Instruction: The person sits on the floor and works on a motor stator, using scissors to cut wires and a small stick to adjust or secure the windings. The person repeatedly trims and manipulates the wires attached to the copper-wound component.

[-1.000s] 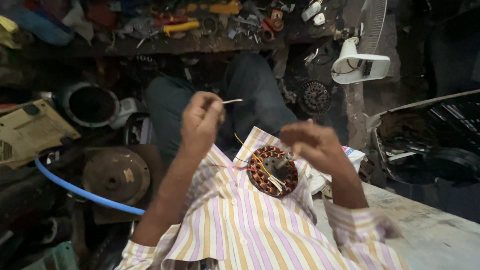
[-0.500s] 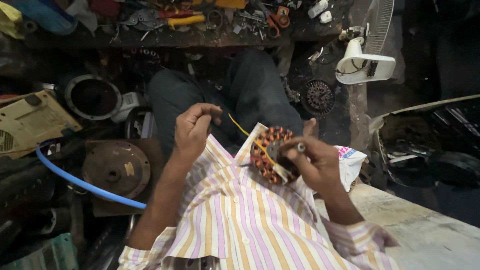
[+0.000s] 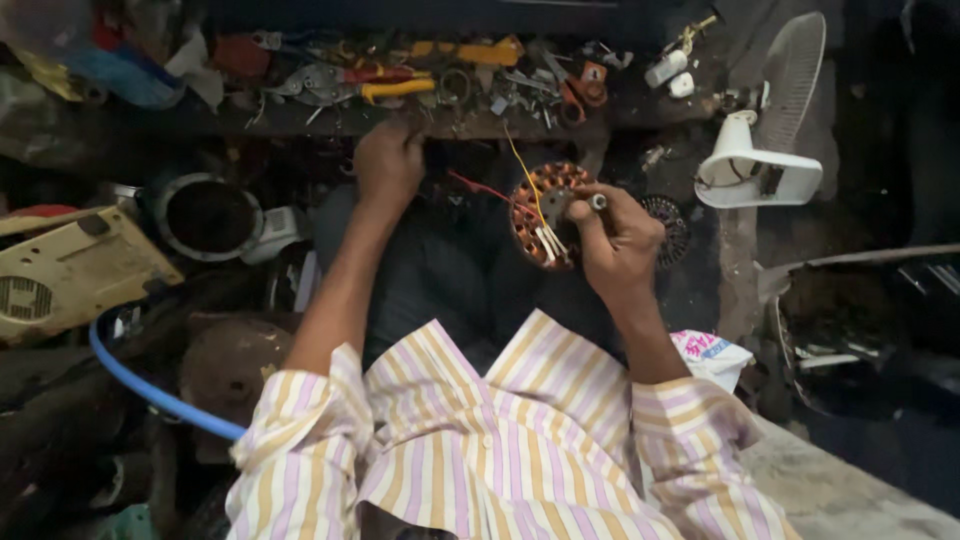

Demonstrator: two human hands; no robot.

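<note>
Your right hand [image 3: 622, 245] grips the stator [image 3: 545, 215] upright by its rim; left hand [image 3: 388, 165], curled, contents unclear, reaches the shelf [image 3: 300, 120], well left of it

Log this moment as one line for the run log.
right hand: holds round copper-wound motor stator | left hand: at cluttered tool shelf

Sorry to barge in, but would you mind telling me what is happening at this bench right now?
A person in a striped shirt sits over a cluttered floor. Their right hand holds a round copper-wound motor stator, with yellow and red wires trailing from it. Their left hand is stretched out to the low shelf strewn with pliers and small parts, its fingers curled at the edge. A white fan base stands to the right.
</note>
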